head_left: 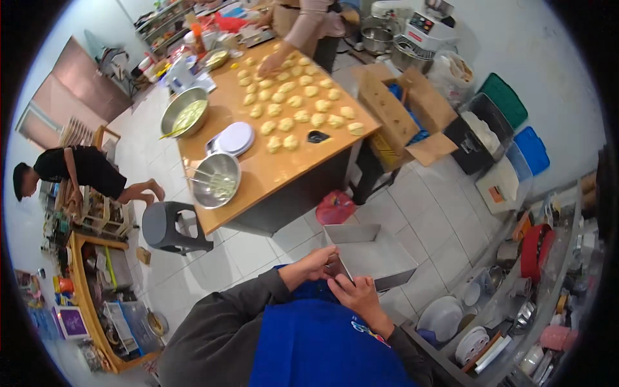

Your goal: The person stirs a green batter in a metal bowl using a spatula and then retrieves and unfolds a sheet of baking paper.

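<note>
Square metal pan (380, 255) held clear of the table, over the tiled floor and just in front of the wearer's blue apron (317, 345). Clock directions are read around the pan, with twelve pointing away from the wearer. The left hand (314, 264), at nine, pinches the near left wall; the right hand (358, 298), at seven, has its thumb and bent fingers closed on the near edge. How far the fingers wrap underneath is hidden from me. Both holds lie on the wearer's side, probably to keep the weight close to the body and leave the inside uncovered.

At eleven stands the wooden table (293, 171), set with pale dough lumps (295, 101), spaced apart presumably so that they do not stick. A co-worker's hand (274, 63) reaches among them from the far side. Toward ten, a white scale (236, 137) sits between a bowl of batter (172, 111) and a bowl with a whisk (227, 166), grouped at the table's edge, likely for easy reach.

Obstacles: a red bag (336, 208) on the floor at eleven, near the pan; an open cardboard box (427, 97) at twelve to one, crowding the table's right end; a grey stool (169, 224) between nine and ten. A crowded rack of kitchenware (445, 351) hems in four o'clock.
</note>
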A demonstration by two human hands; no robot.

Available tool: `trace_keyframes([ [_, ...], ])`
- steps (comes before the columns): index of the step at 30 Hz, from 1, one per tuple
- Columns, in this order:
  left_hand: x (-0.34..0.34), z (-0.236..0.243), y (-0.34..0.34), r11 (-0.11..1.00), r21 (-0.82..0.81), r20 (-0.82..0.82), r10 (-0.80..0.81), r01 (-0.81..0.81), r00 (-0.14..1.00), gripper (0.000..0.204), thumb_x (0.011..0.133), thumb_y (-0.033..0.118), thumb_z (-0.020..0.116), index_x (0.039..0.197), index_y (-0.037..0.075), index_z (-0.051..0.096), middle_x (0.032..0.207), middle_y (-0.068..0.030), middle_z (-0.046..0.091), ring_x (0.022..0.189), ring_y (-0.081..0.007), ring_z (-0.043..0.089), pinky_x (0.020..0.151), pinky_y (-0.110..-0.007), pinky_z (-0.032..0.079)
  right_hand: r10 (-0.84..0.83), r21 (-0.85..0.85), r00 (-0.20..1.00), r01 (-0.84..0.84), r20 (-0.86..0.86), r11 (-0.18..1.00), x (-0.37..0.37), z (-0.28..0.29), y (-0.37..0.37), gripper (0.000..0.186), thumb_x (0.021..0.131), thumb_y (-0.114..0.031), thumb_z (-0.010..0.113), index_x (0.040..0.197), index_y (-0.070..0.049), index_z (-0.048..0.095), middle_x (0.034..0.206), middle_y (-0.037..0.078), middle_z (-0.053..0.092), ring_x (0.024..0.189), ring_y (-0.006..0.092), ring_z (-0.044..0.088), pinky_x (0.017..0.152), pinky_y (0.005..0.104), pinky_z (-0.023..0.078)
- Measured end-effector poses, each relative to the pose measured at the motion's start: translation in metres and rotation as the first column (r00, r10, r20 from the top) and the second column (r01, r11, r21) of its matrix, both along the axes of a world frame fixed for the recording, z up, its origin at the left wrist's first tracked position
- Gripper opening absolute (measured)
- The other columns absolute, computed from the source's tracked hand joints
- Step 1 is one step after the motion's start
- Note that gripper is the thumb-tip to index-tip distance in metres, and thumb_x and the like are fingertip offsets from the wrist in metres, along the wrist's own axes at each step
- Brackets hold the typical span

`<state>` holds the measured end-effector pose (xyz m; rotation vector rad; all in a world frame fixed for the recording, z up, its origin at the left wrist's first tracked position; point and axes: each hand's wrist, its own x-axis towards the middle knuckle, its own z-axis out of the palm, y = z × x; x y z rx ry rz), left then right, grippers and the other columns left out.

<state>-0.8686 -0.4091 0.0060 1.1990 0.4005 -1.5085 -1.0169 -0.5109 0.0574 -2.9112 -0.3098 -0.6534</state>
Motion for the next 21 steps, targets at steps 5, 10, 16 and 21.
trace_keyframes([
  [5, 0.033, 0.005, 0.071, 0.99, -0.113, 0.302, 0.11, -0.079, 0.947, 0.034, 0.068, 0.007, 0.053, 0.101, 0.007, 0.044, 0.078, -0.0088, 0.048, 0.073, -0.0234, 0.051, 0.056, -0.036, 0.045, 0.085, 0.113, 0.996, -0.087, 0.024, 0.99, 0.032, 0.026, 0.063, 0.034, 0.072, -0.022, 0.064, 0.105, -0.016, 0.058, 0.102, 0.002, 0.048, 0.081, 0.0181, 0.046, 0.069, 0.0323, 0.037],
  [10, 0.056, 0.039, 0.151, 0.899, -0.267, 0.483, 0.437, -0.347, 0.759, 0.053, 0.066, -0.003, 0.051, 0.117, 0.003, 0.036, 0.096, -0.0092, 0.049, 0.074, -0.0183, 0.051, 0.06, -0.03, 0.045, -0.074, 0.383, 0.969, -0.023, 0.234, 0.923, 0.042, 0.079, 0.098, 0.036, 0.073, -0.018, 0.069, 0.103, -0.004, 0.057, 0.107, 0.011, 0.047, 0.091, 0.0251, 0.048, 0.073, 0.0395, 0.041],
  [16, 0.093, 0.1, 0.328, 0.675, -0.411, 0.503, 0.729, -0.613, 0.465, 0.033, 0.087, 0.041, 0.051, 0.092, 0.008, 0.054, 0.072, -0.0043, 0.055, 0.06, -0.0144, 0.055, 0.052, -0.03, 0.046, -0.474, 0.745, 0.879, 0.351, -0.054, 0.567, 0.069, 0.043, 0.092, 0.031, 0.075, -0.018, 0.067, 0.096, 0.003, 0.057, 0.09, 0.013, 0.054, 0.076, 0.0224, 0.052, 0.067, 0.0332, 0.043],
  [21, 0.118, 0.121, 0.446, 0.289, -0.415, 0.558, 0.83, -0.863, 0.009, 0.044, 0.089, 0.043, 0.047, 0.117, 0.009, 0.046, 0.105, -0.0085, 0.053, 0.092, -0.0221, 0.055, 0.076, -0.035, 0.048, -0.349, 0.682, 0.831, 0.555, -0.434, 0.476, 0.07, -0.036, 0.149, 0.033, 0.077, -0.022, 0.065, 0.096, 0.004, 0.058, 0.084, 0.015, 0.057, 0.069, 0.0251, 0.055, 0.061, 0.0332, 0.045],
])
